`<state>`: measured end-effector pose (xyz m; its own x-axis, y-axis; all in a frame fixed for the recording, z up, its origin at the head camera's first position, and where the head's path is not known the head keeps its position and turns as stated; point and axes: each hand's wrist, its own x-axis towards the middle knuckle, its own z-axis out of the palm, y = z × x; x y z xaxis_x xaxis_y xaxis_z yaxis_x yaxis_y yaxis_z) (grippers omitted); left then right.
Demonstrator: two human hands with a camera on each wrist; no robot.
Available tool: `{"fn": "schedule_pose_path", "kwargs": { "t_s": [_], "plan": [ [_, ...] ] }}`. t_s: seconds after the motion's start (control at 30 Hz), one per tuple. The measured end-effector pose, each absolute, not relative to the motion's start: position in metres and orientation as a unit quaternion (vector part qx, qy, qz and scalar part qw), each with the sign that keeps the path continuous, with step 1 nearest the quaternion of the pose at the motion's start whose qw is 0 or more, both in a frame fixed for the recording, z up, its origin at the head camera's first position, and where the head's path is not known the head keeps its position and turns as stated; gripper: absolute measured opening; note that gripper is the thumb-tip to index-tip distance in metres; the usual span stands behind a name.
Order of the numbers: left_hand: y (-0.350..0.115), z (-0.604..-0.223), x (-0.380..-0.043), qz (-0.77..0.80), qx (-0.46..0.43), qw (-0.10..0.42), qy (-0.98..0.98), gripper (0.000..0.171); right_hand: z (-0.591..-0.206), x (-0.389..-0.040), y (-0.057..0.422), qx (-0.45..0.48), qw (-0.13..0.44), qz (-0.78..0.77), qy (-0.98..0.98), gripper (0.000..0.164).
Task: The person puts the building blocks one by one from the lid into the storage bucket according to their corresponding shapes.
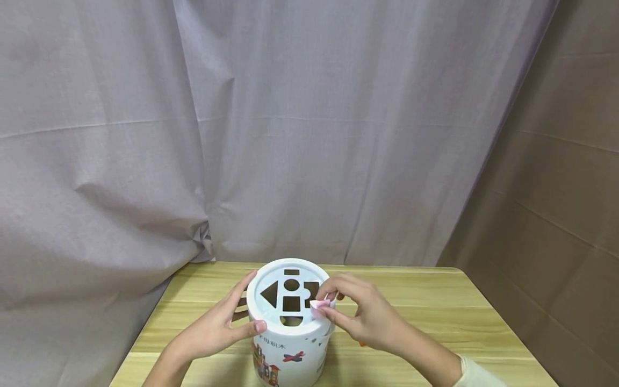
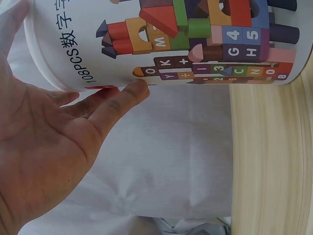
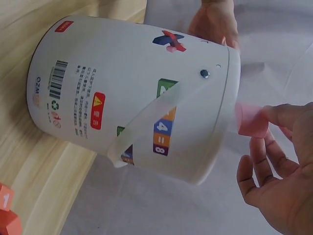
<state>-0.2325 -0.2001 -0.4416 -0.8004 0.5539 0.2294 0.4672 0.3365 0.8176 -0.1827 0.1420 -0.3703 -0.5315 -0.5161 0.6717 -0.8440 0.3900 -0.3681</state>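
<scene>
A white block bucket (image 1: 290, 355) stands upright on the table, its lid (image 1: 263, 317) pierced by holes of several shapes. My left hand (image 1: 213, 330) rests against the bucket's left side, thumb at the front of the rim and the other fingers spread along the far left. The left wrist view shows those fingers nearly straight against the printed wall (image 2: 112, 68). Over the right part of the lid, my right hand (image 1: 360, 309) pinches a small pink block (image 3: 252, 120) between thumb and fingers. It is held right at the rim, beside the notched hole.
Red-orange blocks (image 3: 6, 196) lie on the wooden table (image 1: 416, 301), one marked with a 1. The bucket's white handle (image 3: 146, 115) hangs down its side. A grey curtain (image 1: 309, 134) hangs behind the table, and a brown cloth (image 1: 551, 188) hangs to the right.
</scene>
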Motion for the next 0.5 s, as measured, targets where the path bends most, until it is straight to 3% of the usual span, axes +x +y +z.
{"fn": "schedule_pose_path", "kwargs": {
  "t_s": [0.5],
  "plan": [
    [-0.201, -0.442, -0.229, 0.483, 0.302, 0.049, 0.821, 0.104, -0.383, -0.190, 0.118, 0.441, 0.211, 0.372, -0.789, 0.027]
  ]
}}
